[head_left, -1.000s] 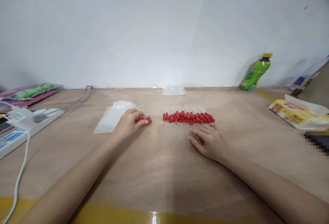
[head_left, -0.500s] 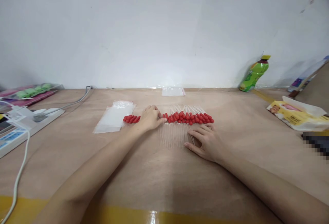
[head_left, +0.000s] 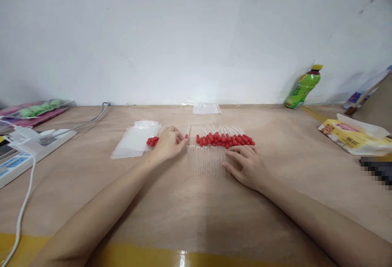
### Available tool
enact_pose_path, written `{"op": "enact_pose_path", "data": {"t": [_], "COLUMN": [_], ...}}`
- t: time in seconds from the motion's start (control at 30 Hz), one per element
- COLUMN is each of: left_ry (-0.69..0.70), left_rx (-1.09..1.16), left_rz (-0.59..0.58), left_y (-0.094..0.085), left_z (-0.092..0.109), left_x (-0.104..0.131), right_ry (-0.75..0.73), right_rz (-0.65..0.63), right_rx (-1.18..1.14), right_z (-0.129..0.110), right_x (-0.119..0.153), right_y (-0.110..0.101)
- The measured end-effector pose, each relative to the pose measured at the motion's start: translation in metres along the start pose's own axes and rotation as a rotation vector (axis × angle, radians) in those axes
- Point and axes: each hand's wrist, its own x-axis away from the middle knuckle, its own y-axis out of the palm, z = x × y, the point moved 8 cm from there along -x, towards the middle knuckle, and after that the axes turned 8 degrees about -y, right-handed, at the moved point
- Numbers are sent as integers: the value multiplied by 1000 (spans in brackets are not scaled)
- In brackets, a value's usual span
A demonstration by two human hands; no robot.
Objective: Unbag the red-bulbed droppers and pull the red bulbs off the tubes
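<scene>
My left hand (head_left: 169, 141) is curled on the table with thumb and fingers at a red-bulbed dropper (head_left: 186, 136), its clear stem pointing away from me. More red bulbs (head_left: 152, 141) show beside and partly beneath this hand. To its right lies a crowded row of red-bulbed droppers (head_left: 226, 138), their pale stems pointing toward the wall. In front of that row, clear thin tubes (head_left: 206, 161) lie side by side. My right hand (head_left: 246, 164) rests with fingers apart, thumb and forefinger at the right end of the tubes.
Clear zip bags (head_left: 131, 140) lie left of the droppers, and another bag (head_left: 206, 109) lies by the wall. A power strip (head_left: 36, 148) with cables is at the left. A green bottle (head_left: 304, 87) and a yellow tissue pack (head_left: 352, 138) stand at the right.
My left hand has moved left, with one dropper now apart from the crowded row. My right hand has shifted slightly right; the tubes' right end lies closer together.
</scene>
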Motion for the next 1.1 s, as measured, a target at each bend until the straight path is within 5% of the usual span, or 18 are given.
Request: {"op": "enact_pose_path", "data": {"t": [0.17, 0.4, 0.57, 1.1], "left_ry": [187, 547, 600, 629], "left_rx": [24, 190, 238, 244], "left_rz": [111, 230, 245, 144], "left_y": [-19, -2, 10, 18], "left_z": [12, 52, 58, 79], "left_x": [31, 70, 82, 78], "right_ry": [-24, -185, -248, -256], "right_rz": [119, 28, -113, -29], "right_rx": [-16, -17, -33, -121], "right_z": [1, -17, -25, -36], "right_x": [0, -7, -6, -12], "right_y": [-8, -8, 6, 12]}}
